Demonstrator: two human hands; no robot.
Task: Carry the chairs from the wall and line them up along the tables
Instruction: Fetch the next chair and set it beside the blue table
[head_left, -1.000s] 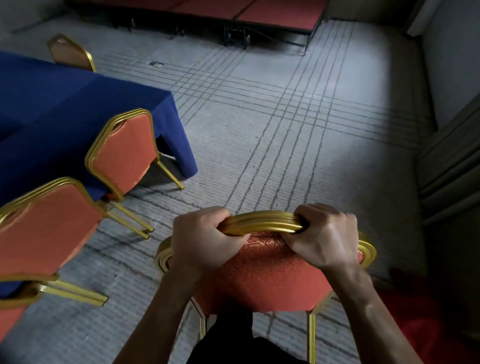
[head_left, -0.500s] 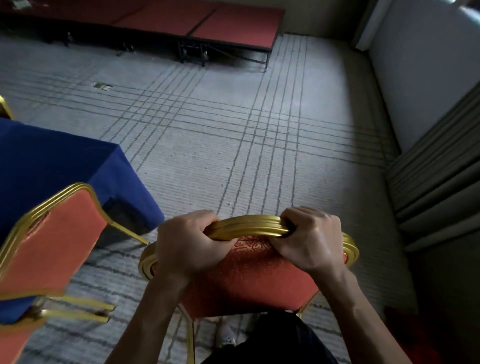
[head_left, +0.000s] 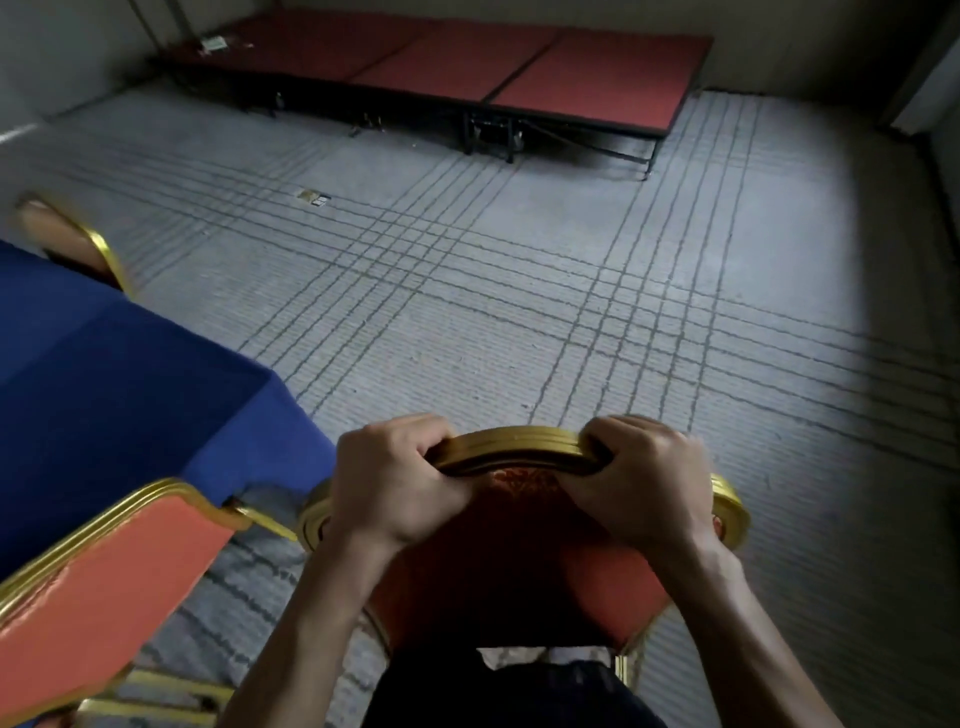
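I hold a red-cushioned chair with a gold frame (head_left: 514, 449) in front of me, near the bottom centre of the head view. My left hand (head_left: 395, 480) grips the top rail of its backrest on the left, and my right hand (head_left: 641, 483) grips the same rail on the right. The table under a blue cloth (head_left: 104, 395) stands to the left, its corner close to the chair. Another red and gold chair (head_left: 98, 592) stands at the table at the lower left. A third chair back (head_left: 67, 241) shows beyond the table at the far left.
Grey carpet with dark grid lines (head_left: 519, 291) spreads ahead. A low red stage platform on black legs (head_left: 519, 78) runs along the far wall. A small flat item (head_left: 313, 197) lies on the carpet. My dark trousers fill the bottom edge.
I have moved forward along the table with the chair still gripped in both hands. The view has lifted and turned left, so the stage and the far chair show more and fewer placed chairs are visible.
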